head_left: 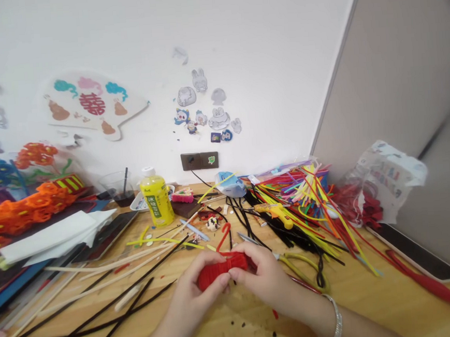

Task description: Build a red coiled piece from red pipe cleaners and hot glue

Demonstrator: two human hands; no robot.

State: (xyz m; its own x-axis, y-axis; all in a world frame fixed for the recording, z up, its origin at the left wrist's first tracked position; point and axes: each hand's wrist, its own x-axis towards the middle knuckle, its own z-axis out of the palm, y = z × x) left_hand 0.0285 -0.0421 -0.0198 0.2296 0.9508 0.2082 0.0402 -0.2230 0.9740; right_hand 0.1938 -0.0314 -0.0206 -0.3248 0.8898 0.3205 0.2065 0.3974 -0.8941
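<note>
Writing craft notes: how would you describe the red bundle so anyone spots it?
On the wooden workbench, below the heap of colored pipe cleaners, look between the person's left hand and right hand. The wound red pipe-cleaner bundle is held there, one red strand looping up.

Bright, even light, soft shadows, edges bowed outward.

The red chenille (pixel 225 268) looks fuzzy; the wooden tabletop (pixel 376 307) looks smooth.
</note>
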